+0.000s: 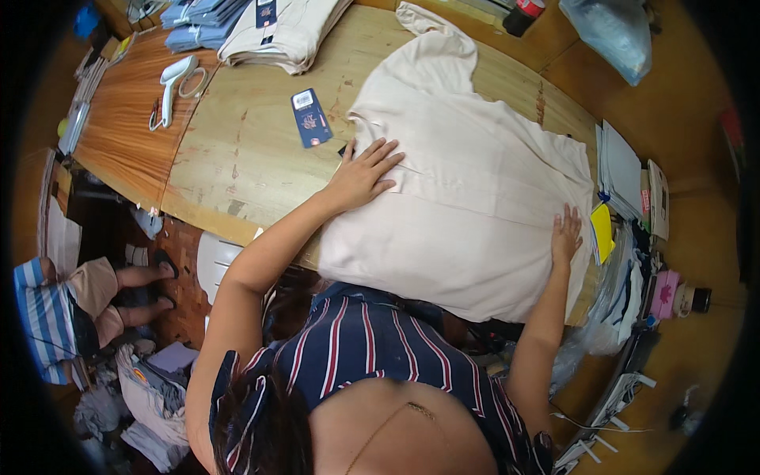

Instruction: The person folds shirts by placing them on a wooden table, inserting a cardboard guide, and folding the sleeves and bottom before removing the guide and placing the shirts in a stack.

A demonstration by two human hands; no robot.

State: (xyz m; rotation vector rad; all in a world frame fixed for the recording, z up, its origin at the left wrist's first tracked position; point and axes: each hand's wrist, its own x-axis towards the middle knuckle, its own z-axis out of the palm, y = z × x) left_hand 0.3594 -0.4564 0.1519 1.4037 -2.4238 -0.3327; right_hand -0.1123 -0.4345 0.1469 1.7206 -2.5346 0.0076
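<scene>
A cream short-sleeved shirt (463, 190) lies spread across the wooden table, one sleeve reaching toward the far edge and its near edge hanging by my body. My left hand (366, 174) rests flat on the shirt's left side, fingers stretched out. On the right side of the cloth, my right hand (566, 234) lies with its fingers spread. Neither hand grips the fabric. A dark blue hang tag (310, 118) lies on the table just beyond my left hand. A small black piece shows beside that hand, too covered to make out.
Folded cream garments (286, 36) and tied blue bundles (207, 24) are stacked at the far left. Near them lie a white handheld device (168, 87) and a tape roll (193, 82). Papers (619, 170) line the right edge. A person (95, 297) sits at the left, near heaped clothes (154, 396).
</scene>
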